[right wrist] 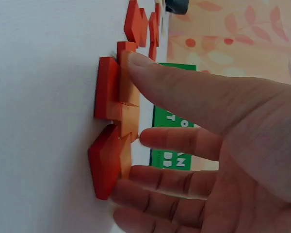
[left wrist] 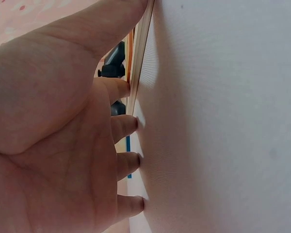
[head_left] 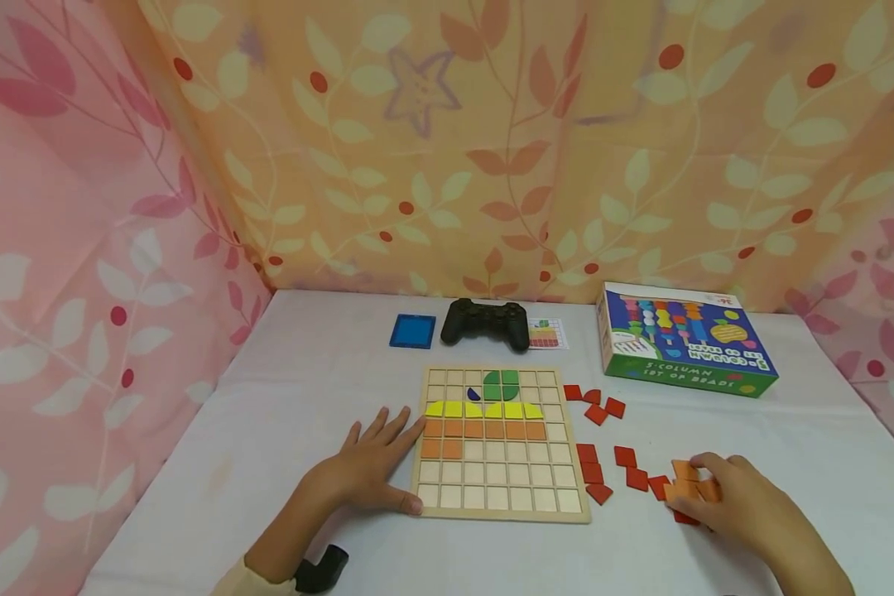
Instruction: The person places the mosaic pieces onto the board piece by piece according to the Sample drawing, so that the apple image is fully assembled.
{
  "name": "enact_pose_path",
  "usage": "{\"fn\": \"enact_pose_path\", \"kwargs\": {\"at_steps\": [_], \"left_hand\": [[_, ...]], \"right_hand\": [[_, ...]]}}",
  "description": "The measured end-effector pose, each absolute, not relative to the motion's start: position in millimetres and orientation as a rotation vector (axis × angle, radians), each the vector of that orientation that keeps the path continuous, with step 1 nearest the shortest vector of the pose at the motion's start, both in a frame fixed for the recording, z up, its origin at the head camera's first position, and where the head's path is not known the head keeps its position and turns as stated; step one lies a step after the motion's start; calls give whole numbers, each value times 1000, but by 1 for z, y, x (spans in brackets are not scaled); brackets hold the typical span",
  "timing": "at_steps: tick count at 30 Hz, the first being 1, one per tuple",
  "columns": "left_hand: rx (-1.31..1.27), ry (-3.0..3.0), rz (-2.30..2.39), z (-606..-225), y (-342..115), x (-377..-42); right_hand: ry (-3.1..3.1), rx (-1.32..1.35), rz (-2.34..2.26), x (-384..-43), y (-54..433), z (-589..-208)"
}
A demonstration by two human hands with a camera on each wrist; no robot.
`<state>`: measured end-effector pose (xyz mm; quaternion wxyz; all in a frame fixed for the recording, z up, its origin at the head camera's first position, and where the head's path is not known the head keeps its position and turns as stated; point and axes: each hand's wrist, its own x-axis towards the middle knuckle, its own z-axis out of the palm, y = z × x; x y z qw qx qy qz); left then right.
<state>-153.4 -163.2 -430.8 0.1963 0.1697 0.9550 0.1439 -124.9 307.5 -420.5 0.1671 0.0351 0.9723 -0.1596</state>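
My left hand (head_left: 368,472) lies with fingers spread along the left edge of a wooden grid board (head_left: 514,515). Its thumb touches the board's lower left corner, and the left wrist view shows the fingertips down on the tablecloth. Rows of yellow tiles (head_left: 453,410) and orange tiles (head_left: 473,429) fill part of the grid, below a green leaf shape (head_left: 502,385) and a small dark blue piece (head_left: 473,394). On the right, my right hand (head_left: 745,501) reaches over loose orange squares (right wrist: 130,119) lying on red tiles (right wrist: 106,87). Its thumb touches one orange square, fingers extended beside the others.
More red tiles (head_left: 589,473) are scattered right of the board. Behind it are a blue square case (head_left: 413,330), a black game controller (head_left: 484,323) and a pattern card (head_left: 548,334). A bead-set box (head_left: 685,339) stands at the back right, before a patterned curtain (head_left: 447,199).
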Motion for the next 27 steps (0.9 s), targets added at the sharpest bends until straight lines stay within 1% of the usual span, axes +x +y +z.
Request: {"fn": "enact_pose_path", "kwargs": {"at_steps": [6,12,21,27], "left_hand": [[478,2673,389,-432,-163,-154],[476,2681,388,-433,-164,-154],[480,2687,391,-432,-163,-153],[485,2688,401,-431,-163,-153]], "right_hand": [[2762,65,-581,-135,305,-423],[2821,8,-601,-145,298,-425],[2947,-85,-599,-150,283,-429],[2969,-86,-663,-152,274,-426]]}}
